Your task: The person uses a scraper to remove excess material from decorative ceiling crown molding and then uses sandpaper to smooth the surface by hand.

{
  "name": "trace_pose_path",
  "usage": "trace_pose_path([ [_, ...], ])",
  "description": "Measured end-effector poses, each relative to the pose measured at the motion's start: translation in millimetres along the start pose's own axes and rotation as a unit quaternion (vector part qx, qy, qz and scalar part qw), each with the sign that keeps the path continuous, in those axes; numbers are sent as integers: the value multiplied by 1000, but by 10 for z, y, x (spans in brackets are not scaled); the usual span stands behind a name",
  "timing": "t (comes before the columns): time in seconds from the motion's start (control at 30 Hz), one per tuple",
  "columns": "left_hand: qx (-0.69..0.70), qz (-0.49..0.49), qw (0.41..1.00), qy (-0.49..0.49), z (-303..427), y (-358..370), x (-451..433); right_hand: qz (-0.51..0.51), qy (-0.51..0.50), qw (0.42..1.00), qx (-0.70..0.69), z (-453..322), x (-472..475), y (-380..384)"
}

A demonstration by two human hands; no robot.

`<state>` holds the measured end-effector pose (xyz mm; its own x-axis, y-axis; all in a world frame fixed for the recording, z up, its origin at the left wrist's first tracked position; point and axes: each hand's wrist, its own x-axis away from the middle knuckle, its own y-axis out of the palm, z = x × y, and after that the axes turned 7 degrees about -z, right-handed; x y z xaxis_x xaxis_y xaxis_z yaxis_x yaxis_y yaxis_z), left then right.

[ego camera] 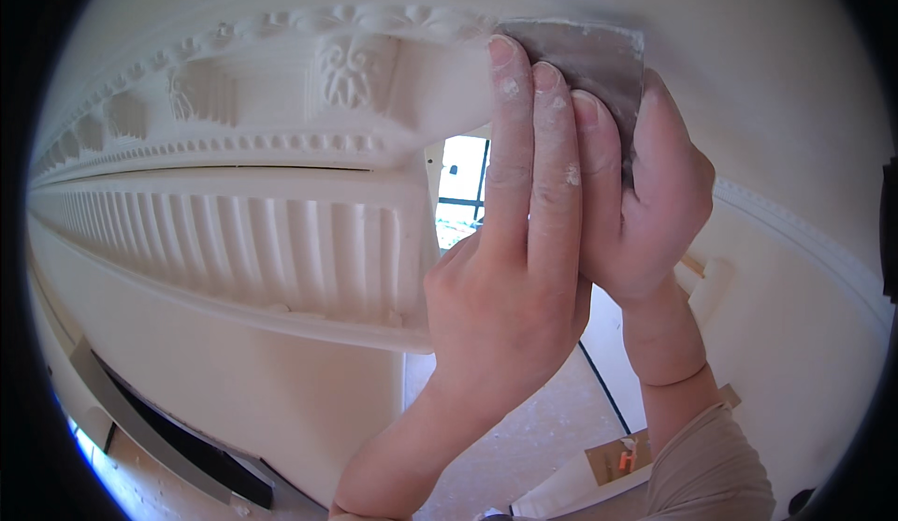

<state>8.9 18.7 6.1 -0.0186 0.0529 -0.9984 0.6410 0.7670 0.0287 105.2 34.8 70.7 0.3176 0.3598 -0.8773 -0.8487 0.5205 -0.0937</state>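
A flat metal scraper blade [589, 51] rests with its top edge against the white ceiling surface, at the end of an ornate plaster cornice [273, 93]. My right hand [652, 212] grips the blade from the right and below, its thumb along the blade's right side. My left hand [519, 261] lies against the left part of the blade with straight, close-set fingers; its thumb is hidden. White dust marks the left fingers. The scraper's lower part is covered by both hands.
Carved brackets and bead rows line the cornice, above a fluted moulding band [280, 247]. Behind the hands shows a window [459, 184]. Far below are a dusty floor [484, 444], a board with orange items [621, 456] and a dark opening [189, 444].
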Motion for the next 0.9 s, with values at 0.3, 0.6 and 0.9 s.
trace_pose_path([
  [0.3, 37, 0, 999, -19, 30, -31, 17, 24, 2, 996, -90, 65, 0, 92],
  [0.6, 72, 4, 997, -36, -20, 63, -33, 36, -8, 992, -118, 82, -24, 117],
  [0.9, 98, 12, 994, -54, 37, -124, 17, 39, -60, 997, -30, 87, -18, 86],
])
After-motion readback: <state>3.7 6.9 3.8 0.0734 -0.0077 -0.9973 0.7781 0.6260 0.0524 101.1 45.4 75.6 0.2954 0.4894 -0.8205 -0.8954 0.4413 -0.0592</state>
